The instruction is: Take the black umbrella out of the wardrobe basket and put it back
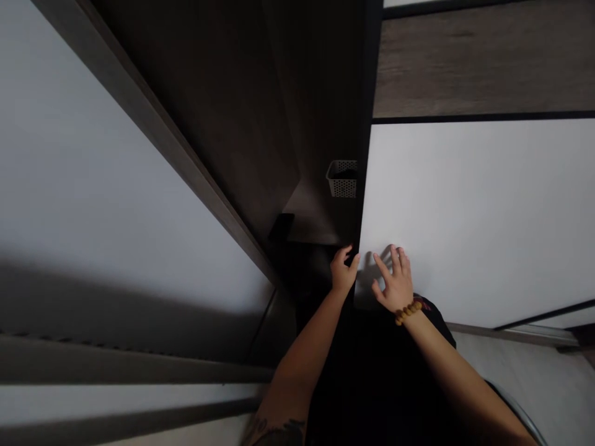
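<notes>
A wardrobe door (469, 204) with a white panel, a wood-grain band and a dark frame covers the right side. My left hand (343, 271) is at the door's dark vertical edge, thumb against the edge and fingers curled on the side of the dark opening. Part of that grip is lost in shadow. Against the white panel, my right hand (395, 282) has its fingers spread, the fingertips at the surface; a bracelet of brown beads (408, 312) circles the wrist.
Inside the dark opening, a pale perforated basket (343, 187) stands on a shelf (312, 217), near a small dark object (281, 227). Another white panel (116, 186) with a wood-grain frame rises at left. Pale floor (525, 365) shows at lower right.
</notes>
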`<state>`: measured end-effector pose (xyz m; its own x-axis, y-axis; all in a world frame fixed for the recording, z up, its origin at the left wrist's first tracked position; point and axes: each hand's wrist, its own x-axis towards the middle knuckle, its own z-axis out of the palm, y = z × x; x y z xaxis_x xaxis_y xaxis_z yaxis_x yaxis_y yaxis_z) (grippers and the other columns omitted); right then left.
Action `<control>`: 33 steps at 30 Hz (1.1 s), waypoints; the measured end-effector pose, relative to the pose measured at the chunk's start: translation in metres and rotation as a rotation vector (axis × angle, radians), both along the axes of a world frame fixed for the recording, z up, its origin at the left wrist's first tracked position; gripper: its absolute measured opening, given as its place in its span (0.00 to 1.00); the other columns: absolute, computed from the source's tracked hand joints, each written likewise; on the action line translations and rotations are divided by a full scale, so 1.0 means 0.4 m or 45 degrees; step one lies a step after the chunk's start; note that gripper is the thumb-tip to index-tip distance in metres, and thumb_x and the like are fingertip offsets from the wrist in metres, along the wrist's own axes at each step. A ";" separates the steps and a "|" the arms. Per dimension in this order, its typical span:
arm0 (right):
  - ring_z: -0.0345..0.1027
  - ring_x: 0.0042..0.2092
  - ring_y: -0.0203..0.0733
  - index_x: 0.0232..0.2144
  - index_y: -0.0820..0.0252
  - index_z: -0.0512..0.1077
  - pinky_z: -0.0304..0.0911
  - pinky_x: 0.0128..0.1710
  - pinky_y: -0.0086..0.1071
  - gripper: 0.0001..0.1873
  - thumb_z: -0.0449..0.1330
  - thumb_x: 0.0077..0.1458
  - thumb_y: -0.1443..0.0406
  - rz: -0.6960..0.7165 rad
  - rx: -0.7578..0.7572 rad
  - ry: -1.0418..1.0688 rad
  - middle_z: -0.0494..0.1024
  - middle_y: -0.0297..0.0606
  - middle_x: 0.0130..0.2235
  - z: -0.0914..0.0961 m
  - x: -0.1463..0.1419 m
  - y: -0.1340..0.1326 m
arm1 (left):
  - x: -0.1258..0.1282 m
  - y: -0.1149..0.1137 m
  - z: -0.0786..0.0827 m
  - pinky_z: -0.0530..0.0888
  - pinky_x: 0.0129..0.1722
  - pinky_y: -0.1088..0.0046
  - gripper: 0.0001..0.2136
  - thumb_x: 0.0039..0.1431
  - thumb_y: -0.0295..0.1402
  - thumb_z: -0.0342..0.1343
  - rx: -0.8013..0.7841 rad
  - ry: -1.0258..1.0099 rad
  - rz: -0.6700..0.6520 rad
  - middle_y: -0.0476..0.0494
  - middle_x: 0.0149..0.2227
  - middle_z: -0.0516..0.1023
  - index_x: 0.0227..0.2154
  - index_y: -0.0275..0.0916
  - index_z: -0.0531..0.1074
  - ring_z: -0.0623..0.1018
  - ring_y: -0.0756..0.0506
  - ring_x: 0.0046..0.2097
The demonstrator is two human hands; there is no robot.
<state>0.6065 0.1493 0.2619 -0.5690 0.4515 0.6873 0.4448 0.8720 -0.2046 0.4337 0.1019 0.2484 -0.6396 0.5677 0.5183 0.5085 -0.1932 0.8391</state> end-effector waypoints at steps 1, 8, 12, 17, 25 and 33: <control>0.34 0.72 0.71 0.73 0.42 0.42 0.50 0.64 0.66 0.49 0.60 0.55 0.64 0.007 0.002 -0.009 0.30 0.43 0.74 0.004 -0.003 -0.004 | 0.006 -0.004 -0.006 0.80 0.47 0.61 0.14 0.61 0.38 0.61 0.010 0.015 -0.033 0.35 0.49 0.79 0.47 0.37 0.76 0.79 0.40 0.50; 0.32 0.72 0.73 0.73 0.39 0.37 0.48 0.65 0.65 0.52 0.62 0.56 0.63 -0.043 0.025 -0.058 0.21 0.43 0.73 0.026 -0.051 -0.025 | 0.033 -0.058 -0.065 0.78 0.39 0.71 0.18 0.59 0.32 0.61 -0.241 0.052 -0.238 0.40 0.50 0.75 0.53 0.41 0.72 0.78 0.45 0.47; 0.33 0.71 0.74 0.73 0.40 0.37 0.43 0.65 0.69 0.54 0.64 0.54 0.62 -0.226 0.014 -0.080 0.22 0.45 0.73 0.011 -0.058 -0.012 | 0.040 -0.104 -0.130 0.77 0.36 0.73 0.18 0.57 0.28 0.61 -0.541 0.056 -0.278 0.42 0.48 0.75 0.51 0.41 0.73 0.78 0.46 0.43; 0.37 0.71 0.70 0.72 0.41 0.48 0.39 0.66 0.66 0.48 0.64 0.54 0.61 -0.386 0.011 -0.125 0.28 0.45 0.74 -0.029 -0.031 0.036 | 0.028 -0.149 -0.234 0.77 0.48 0.69 0.19 0.55 0.24 0.60 -0.885 0.044 -0.346 0.43 0.50 0.76 0.50 0.41 0.74 0.79 0.46 0.46; 0.33 0.72 0.67 0.69 0.49 0.59 0.41 0.67 0.61 0.39 0.60 0.55 0.60 -0.569 -0.081 -0.140 0.34 0.43 0.74 -0.085 -0.031 0.079 | -0.051 -0.145 -0.296 0.75 0.49 0.69 0.14 0.58 0.26 0.57 -1.080 0.049 -0.468 0.45 0.45 0.81 0.47 0.40 0.76 0.81 0.45 0.45; 0.33 0.72 0.69 0.69 0.54 0.57 0.49 0.66 0.60 0.43 0.61 0.52 0.60 -0.582 -0.411 -0.109 0.18 0.41 0.73 -0.267 0.000 0.087 | -0.080 -0.133 -0.307 0.74 0.51 0.67 0.16 0.58 0.29 0.57 -1.195 0.123 -0.540 0.43 0.47 0.81 0.50 0.41 0.76 0.80 0.43 0.48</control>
<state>0.6066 0.1841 0.1552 -0.3139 0.8446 0.4337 0.7890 0.4862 -0.3757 0.4017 0.0485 0.1254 -0.2718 0.9390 -0.2110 0.6245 0.3389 0.7037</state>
